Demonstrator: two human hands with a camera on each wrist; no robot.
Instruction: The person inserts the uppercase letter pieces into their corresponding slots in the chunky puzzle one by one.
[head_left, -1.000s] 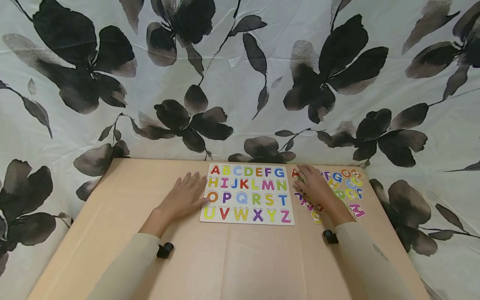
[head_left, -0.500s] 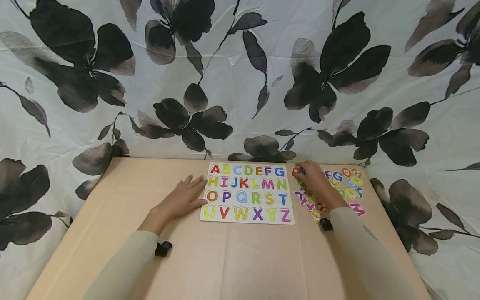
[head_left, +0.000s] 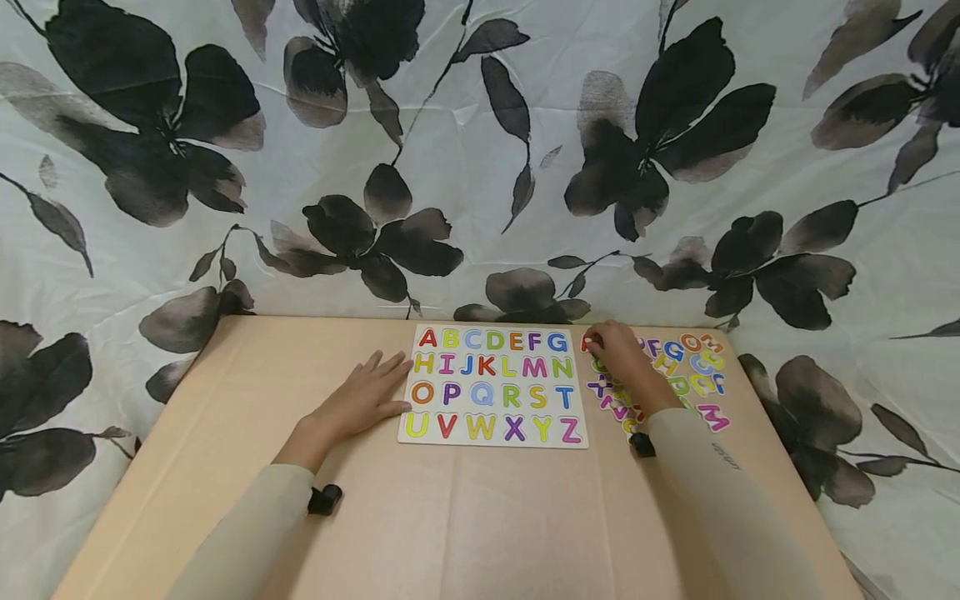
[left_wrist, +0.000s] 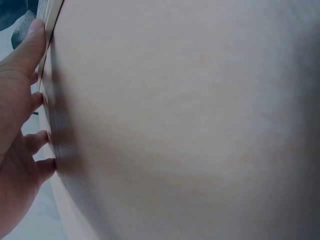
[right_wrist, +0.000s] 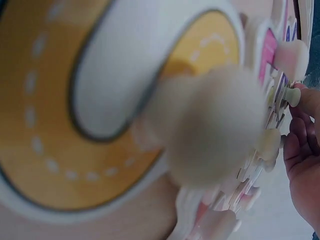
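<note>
My left hand (head_left: 360, 396) rests on the table at the left edge of the white alphabet board (head_left: 465, 379), fingers spread and nearly straight. In the left wrist view, its thumb and fingertips lie along the board's edge (left_wrist: 51, 17). My right hand (head_left: 621, 354) is at the near-left end of the loose letter pieces, just right of the board. Its fingers are curled, and the right wrist view shows thumb and fingers pinching a small pale knob (right_wrist: 293, 97) on a letter piece. Which letter it is stays hidden behind the hand.
Several knobbed letter pieces lie spread right of the board, among them a pink M (head_left: 712, 417) and a blue G (head_left: 673, 351). A yellow-orange letter (right_wrist: 90, 185) looms close in the right wrist view. Behind the table (head_left: 517, 525) hangs a floral cloth (head_left: 480, 167).
The right hand's fingers have drawn together, and a blue piece glimpsed at its fingertips half a second ago is now out of sight. The left hand has slipped slightly off the board's edge.
</note>
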